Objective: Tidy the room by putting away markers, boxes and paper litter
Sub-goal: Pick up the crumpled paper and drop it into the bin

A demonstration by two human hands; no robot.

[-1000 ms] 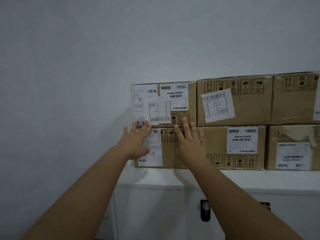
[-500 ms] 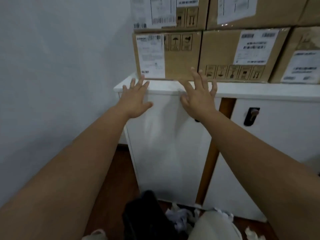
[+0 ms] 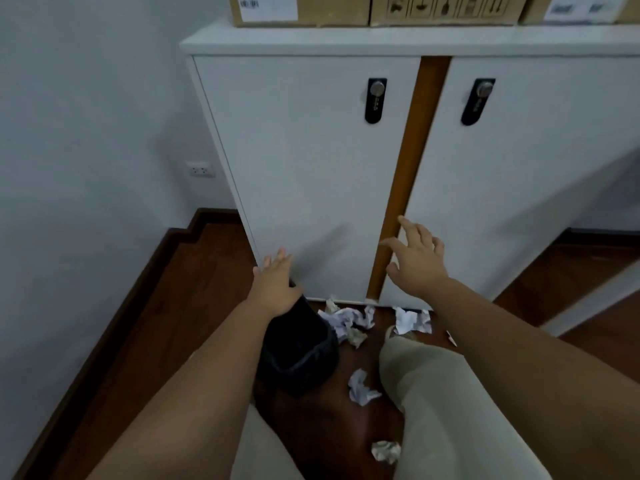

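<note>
Wooden floor before white cabinet: crumpled paper litter beside black bin; left hand and right hand spread, empty, seemingly poised for collecting.

boxes: cardboard, atop cabinet | crumpled paper litter: scattered on floor

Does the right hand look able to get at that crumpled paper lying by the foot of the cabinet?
Probably yes. The right hand is open and empty, above the crumpled paper on the floor, with nothing between them; the person need only reach lower.
</note>
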